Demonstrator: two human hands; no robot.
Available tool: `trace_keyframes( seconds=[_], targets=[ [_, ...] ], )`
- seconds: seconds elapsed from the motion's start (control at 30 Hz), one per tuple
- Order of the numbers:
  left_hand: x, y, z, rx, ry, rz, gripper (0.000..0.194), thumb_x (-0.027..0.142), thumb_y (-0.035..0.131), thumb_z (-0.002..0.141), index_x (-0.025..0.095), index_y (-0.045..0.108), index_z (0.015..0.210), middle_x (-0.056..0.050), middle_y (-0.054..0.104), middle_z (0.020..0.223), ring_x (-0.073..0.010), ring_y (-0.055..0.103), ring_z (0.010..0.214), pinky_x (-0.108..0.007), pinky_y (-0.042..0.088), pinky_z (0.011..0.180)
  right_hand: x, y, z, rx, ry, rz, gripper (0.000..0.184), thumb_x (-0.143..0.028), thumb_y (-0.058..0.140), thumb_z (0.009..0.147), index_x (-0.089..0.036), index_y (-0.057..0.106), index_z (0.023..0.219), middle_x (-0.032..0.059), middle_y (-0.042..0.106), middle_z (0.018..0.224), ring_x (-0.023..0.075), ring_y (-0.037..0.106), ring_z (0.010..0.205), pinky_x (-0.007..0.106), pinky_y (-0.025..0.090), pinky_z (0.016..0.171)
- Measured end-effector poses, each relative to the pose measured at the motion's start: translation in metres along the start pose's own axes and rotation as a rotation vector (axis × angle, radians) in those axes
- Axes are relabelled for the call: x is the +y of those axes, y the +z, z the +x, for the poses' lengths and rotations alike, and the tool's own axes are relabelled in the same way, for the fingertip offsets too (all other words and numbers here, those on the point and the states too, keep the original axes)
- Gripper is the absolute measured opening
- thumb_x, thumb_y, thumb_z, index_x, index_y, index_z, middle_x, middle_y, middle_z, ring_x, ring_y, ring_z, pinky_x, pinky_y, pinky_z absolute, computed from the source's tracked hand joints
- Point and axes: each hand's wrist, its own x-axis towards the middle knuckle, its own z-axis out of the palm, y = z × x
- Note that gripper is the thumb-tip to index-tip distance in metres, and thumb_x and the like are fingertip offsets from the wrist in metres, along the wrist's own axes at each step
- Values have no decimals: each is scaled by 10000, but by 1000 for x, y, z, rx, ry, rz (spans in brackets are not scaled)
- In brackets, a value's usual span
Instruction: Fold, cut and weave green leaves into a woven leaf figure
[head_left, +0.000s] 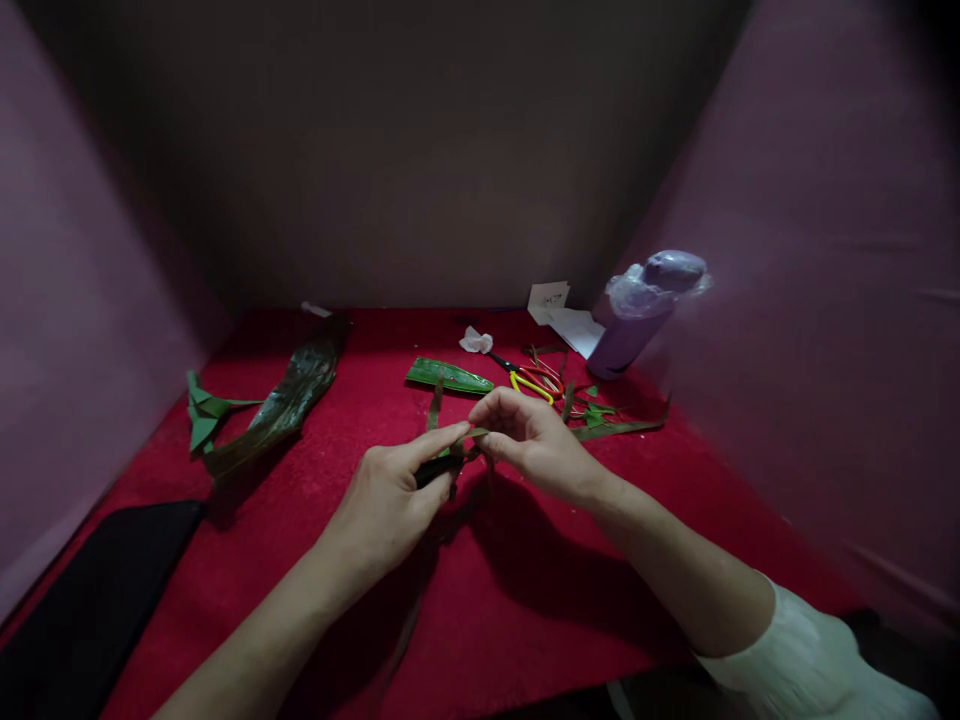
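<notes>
Above the middle of the red cloth, my left hand (394, 490) is closed around a small bundle of dark leaf strips (435, 468). My right hand (536, 445) pinches a narrow leaf strip (474, 434) between thumb and fingers, right beside the left fingertips. One strip end sticks up behind the left fingers, and another hangs down toward the front of the table. The inside of the bundle is hidden by my fingers. Just beyond the hands lies a glossy green leaf piece (450, 376).
Scissors (536, 385) with red and yellow handles lie beside leaf scraps (596, 415). Behind them are crumpled tissue (475, 341), white papers (574, 328) and a purple bottle (630, 330). On the left lie a wide dark leaf (289, 400), a folded green leaf shape (206, 412) and a black flat item (105, 590).
</notes>
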Motion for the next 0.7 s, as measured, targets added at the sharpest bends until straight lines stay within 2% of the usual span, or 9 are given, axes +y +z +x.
trace_keyframes(
  seconds=[0.13,0.37,0.47,0.6,0.7],
  targets=[
    [-1,1,0,-47,-72,-112,429,141,536,765,276,619,1163,16,725,799,-144,634,617,-233,475,563,-1,-10,3,-101,97,44,134,-245,639,731,-145,567,785,-9,556,662,93,499,573,249,407,564],
    [2,1,1,-52,-78,-204,328,176,562,771,256,669,1071,-11,726,920,-184,661,770,-267,496,673,-3,-14,3,-144,131,-33,242,-373,584,801,-138,589,741,-14,533,598,87,466,533,238,379,541],
    [4,-1,3,-53,-96,-278,291,173,573,766,246,679,1028,-16,722,925,-185,662,786,-260,495,676,-2,-12,3,-144,142,-10,294,-422,570,803,-140,584,720,-21,519,595,79,441,521,223,344,511],
    [3,-1,4,6,-183,-343,373,198,623,740,249,612,1110,-17,715,862,-174,661,706,-251,496,612,2,-6,3,-106,145,0,328,-442,552,809,-136,578,694,-40,464,557,64,384,484,211,290,474],
    [2,0,5,11,-212,-418,371,219,640,736,242,605,1105,-32,711,917,-178,662,741,-262,507,648,3,-1,3,-80,155,11,336,-447,547,812,-133,577,698,-47,459,528,57,393,447,202,279,443]
  ],
)
